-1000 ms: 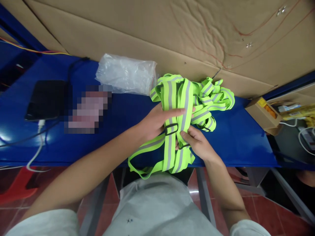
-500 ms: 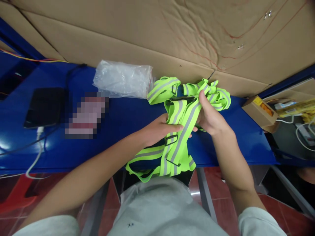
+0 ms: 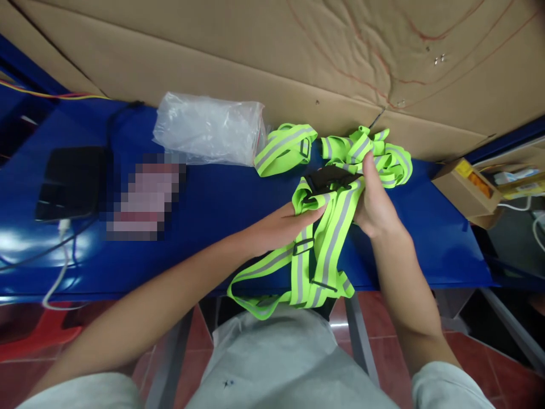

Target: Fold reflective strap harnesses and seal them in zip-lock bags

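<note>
A neon-yellow reflective harness [image 3: 336,233] with grey stripes hangs between my hands, its lower straps drooping over the table's front edge. My left hand [image 3: 293,224] pinches a folded strap, thumb on top. Opposite it, my right hand [image 3: 374,204] grips the upper straps at their right side, thumb pointing up; its other fingers are hidden. A black piece [image 3: 330,179] shows at the top of the harness, between the hands. A black slide buckle [image 3: 303,246] sits on a strap just below my left hand. Behind lie a coiled yellow strap [image 3: 285,149] and a bunched pile of similar straps [image 3: 394,162].
On the blue table [image 3: 213,227], a clear plastic bag [image 3: 210,128] lies against the cardboard wall [image 3: 213,62]. To the left are a black device [image 3: 70,182] with a white cable and a blurred-out pinkish item [image 3: 147,199]. A small cardboard box [image 3: 466,190] stands at the right.
My hands have moved slightly apart at the top of the harness, and more of the black piece between them shows. The view has shifted a little.
</note>
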{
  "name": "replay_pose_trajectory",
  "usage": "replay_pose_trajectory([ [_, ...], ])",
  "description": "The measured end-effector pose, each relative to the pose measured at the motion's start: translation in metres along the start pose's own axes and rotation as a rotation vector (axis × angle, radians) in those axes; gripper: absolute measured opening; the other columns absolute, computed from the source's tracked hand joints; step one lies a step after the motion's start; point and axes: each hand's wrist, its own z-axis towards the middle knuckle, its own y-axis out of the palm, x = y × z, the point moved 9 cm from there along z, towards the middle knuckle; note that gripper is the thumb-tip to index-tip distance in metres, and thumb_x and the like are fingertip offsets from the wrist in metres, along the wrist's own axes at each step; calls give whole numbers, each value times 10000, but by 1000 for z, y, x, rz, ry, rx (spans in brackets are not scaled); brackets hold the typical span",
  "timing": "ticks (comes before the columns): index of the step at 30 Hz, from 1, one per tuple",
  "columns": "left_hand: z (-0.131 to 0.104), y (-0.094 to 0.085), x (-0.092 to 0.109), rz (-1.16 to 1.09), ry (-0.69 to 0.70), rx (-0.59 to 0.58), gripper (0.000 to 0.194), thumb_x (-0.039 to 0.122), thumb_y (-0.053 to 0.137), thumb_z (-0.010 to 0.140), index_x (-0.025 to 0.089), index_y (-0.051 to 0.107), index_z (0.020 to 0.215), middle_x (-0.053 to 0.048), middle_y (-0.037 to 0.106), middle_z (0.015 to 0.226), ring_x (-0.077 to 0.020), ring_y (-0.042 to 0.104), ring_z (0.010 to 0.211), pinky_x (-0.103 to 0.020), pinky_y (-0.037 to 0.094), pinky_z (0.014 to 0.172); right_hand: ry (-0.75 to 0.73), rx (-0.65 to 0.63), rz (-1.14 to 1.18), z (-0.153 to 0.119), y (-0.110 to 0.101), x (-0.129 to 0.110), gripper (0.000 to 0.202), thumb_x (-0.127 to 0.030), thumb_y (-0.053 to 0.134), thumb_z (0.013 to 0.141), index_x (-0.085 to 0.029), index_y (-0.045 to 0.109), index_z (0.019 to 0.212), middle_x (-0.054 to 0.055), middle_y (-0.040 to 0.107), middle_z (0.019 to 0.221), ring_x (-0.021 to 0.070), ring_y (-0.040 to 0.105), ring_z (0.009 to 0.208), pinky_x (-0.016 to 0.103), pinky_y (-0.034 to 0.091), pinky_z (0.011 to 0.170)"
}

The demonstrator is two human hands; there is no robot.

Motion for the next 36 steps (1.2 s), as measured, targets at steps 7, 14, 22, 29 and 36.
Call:
replay_pose_trajectory([
  [7,-2,-11,37,230,267,48,524,482,801,886,203,714,1321,-72,755,1305,-290,681,1243,-380,500,1122,-25,-36,-138,-2,-1,-2,428,-623,868,777,-263,785,994,-2,799,1004,261,759,1081,391,648,958],
  [14,-3,-24,42,257,259,238,417,484,848,837,199,789,1136,-53,787,1237,-316,666,1280,-391,473,1178,-127,-37,-144,-4,4,0,619,-833,685,824,-273,779,1071,31,787,1016,273,747,1099,407,642,933],
  [22,-1,-27,39,368,222,97,449,555,689,961,253,766,1285,-51,761,1320,-316,601,1396,-435,370,1277,-113,-125,-278,-12,14,4,465,-665,799,844,-211,792,948,21,786,926,207,739,896,326,609,829],
  [29,-6,-45,41,122,244,321,820,474,958,708,272,638,1436,-70,633,1505,-332,613,1380,-434,484,1189,-274,58,-309,-11,3,-8,420,-672,732,896,-254,777,897,-5,717,792,187,672,727,336,597,710],
  [36,-3,-22,27,-227,143,238,470,497,839,868,224,757,1241,-67,791,1247,-297,711,1250,-408,534,1132,-412,191,-411,-17,2,-14,463,-672,726,899,-233,716,755,-8,644,725,167,615,723,312,548,697],
])
